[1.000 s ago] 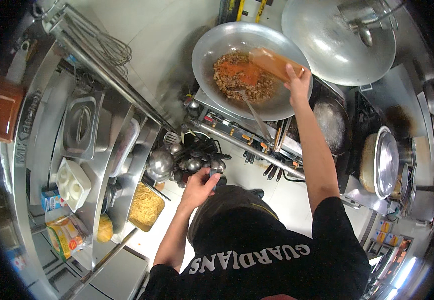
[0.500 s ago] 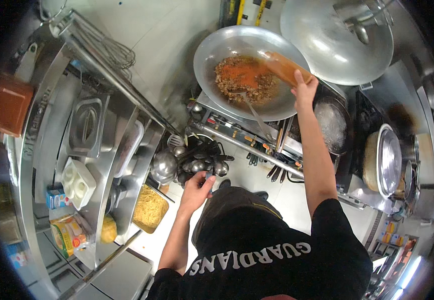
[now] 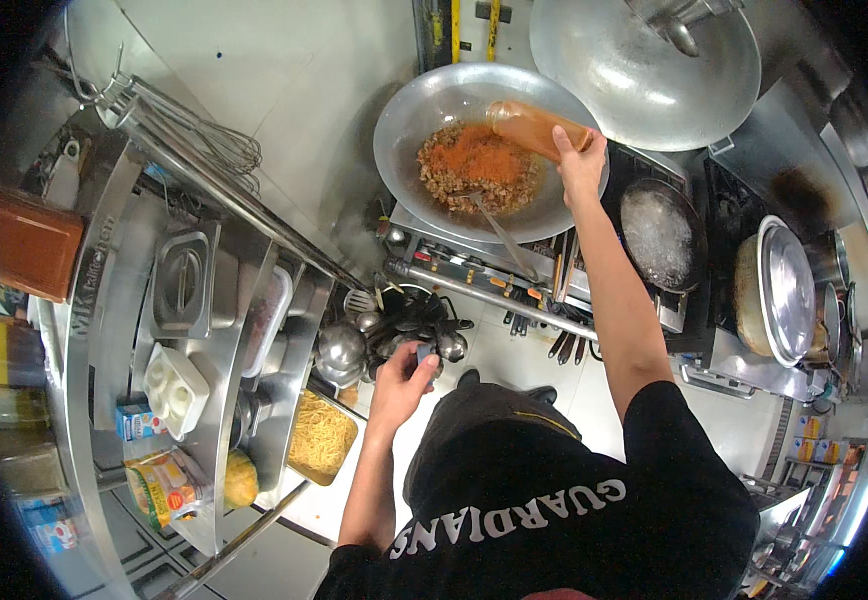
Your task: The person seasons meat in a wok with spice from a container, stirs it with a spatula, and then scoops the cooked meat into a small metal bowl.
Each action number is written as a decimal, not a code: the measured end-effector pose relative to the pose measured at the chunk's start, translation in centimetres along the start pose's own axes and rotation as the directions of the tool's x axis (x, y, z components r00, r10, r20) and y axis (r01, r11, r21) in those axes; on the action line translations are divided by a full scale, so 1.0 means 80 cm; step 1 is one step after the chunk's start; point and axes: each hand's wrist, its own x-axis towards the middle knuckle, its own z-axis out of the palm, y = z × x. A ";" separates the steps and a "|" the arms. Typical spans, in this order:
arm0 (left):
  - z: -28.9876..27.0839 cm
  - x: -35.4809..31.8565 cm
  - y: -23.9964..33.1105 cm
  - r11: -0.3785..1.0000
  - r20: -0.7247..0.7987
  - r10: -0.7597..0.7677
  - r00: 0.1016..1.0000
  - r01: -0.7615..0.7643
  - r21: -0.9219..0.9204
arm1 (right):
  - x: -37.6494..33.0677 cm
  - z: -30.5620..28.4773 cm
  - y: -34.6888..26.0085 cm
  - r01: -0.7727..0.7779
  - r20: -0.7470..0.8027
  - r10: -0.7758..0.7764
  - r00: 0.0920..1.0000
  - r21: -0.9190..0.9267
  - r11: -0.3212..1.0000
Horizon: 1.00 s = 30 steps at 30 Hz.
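Observation:
My right hand [image 3: 581, 168] grips a clear container of orange-brown powder [image 3: 526, 128], tilted with its mouth over the wide metal wok [image 3: 397, 130]. Browned minced meat [image 3: 451, 193] lies in the wok, with bright orange-red powder [image 3: 484, 155] spread over it. A long-handled metal utensil [image 3: 506, 238] rests in the meat, its handle leaning over the near rim. Low in front of my body, my left hand [image 3: 401, 388] pinches a small grey-blue piece [image 3: 424, 352], perhaps a cap; its kind is unclear.
A second large wok [image 3: 654, 90] sits behind on the right. Beside my right forearm, a dark pan [image 3: 662, 235] holds bubbling liquid. Ladles [image 3: 342, 348] and other utensils cluster left of centre. Steel shelves [image 3: 244, 440] and a tray of noodles [image 3: 322, 440] stand at left.
The view has shifted slightly. The container, blurred before, now shows sharply and has moved a little left relative to the wok. Both hands keep their hold.

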 end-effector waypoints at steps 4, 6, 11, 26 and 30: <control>-0.006 -0.012 -0.011 1.000 -0.043 -0.016 0.999 0.015 -0.023 | -0.006 -0.013 0.003 0.005 -0.023 -0.005 1.000 -0.007 1.000; -0.008 -0.013 -0.010 1.000 -0.062 0.011 0.998 -0.012 -0.006 | 0.001 -0.019 0.017 0.130 -0.044 -0.129 0.991 0.009 0.991; -0.015 -0.006 -0.012 0.996 -0.100 0.089 0.991 -0.086 0.033 | -0.019 0.000 -0.020 0.129 -0.075 -0.135 0.988 -0.085 0.988; 0.015 0.053 0.132 0.787 -0.140 0.591 0.794 -0.530 0.316 | -0.049 -0.046 -0.003 -0.682 0.574 0.455 0.681 0.724 0.106; 0.041 0.084 0.223 0.609 -0.055 0.767 0.640 -0.698 0.377 | -0.074 -0.040 -0.012 -0.674 0.646 0.331 0.688 0.738 -0.040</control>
